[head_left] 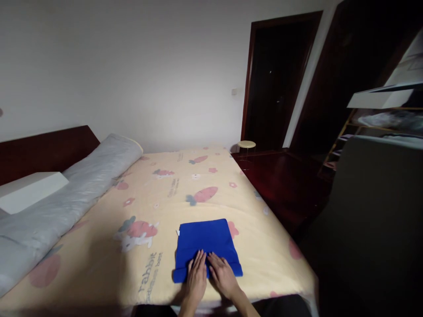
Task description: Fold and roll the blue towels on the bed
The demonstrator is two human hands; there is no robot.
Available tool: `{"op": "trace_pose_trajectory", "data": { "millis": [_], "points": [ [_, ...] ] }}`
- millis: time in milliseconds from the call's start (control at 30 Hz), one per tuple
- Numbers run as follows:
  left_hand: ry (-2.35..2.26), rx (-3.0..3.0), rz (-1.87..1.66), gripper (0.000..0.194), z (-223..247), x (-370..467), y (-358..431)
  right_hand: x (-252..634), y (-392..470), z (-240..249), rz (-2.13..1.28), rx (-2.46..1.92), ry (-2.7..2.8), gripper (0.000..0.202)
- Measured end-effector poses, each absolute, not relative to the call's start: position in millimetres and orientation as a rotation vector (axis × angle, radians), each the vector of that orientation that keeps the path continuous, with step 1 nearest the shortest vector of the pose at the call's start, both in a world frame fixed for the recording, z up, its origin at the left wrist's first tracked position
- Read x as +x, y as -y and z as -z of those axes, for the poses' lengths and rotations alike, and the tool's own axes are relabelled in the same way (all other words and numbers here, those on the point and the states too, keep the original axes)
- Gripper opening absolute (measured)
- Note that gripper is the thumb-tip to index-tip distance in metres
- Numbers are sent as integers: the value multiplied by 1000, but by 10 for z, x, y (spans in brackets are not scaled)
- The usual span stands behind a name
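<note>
A blue cloth (205, 233) lies flat on the bed, roughly square, with a small white tag at its left edge. Its near edge is folded or rolled into a thick band. My left hand (197, 275) rests on that band with the fingers stretched forward. Beside it, my right hand (222, 272) also presses on the band, fingers extended and angled inward. The fingertips of both hands nearly meet at the middle of the cloth. Whatever lies under the palms is hidden.
The bed (165, 189) has a cream sheet with carrots and rabbits. A grey rolled bedding piece (89, 176) and a white box-like object (33, 189) lie at the left by the dark headboard (49, 145). A round stool (246, 144) and a shelf (380, 119) stand right.
</note>
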State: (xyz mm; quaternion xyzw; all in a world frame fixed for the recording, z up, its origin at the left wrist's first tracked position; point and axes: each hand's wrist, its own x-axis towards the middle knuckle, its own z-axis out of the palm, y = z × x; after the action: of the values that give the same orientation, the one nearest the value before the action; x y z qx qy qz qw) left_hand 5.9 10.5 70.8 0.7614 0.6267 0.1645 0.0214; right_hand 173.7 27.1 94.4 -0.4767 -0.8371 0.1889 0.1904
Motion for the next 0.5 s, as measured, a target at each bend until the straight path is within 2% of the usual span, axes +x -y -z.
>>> {"op": "trace_pose_trajectory", "data": {
  "millis": [67,300,500],
  "points": [
    [-1947,2332,-462,48,-693,40,-123,1742,-283,-902,-515,-1368,2347,46],
    [-2147,2277,-429,48,-618,-421,9,2508,-406,-570,-124,-1729,2071,42],
    [-2189,2250,-414,47,-632,-360,4,2527,-464,-637,-169,-1717,2013,47]
  ]
}}
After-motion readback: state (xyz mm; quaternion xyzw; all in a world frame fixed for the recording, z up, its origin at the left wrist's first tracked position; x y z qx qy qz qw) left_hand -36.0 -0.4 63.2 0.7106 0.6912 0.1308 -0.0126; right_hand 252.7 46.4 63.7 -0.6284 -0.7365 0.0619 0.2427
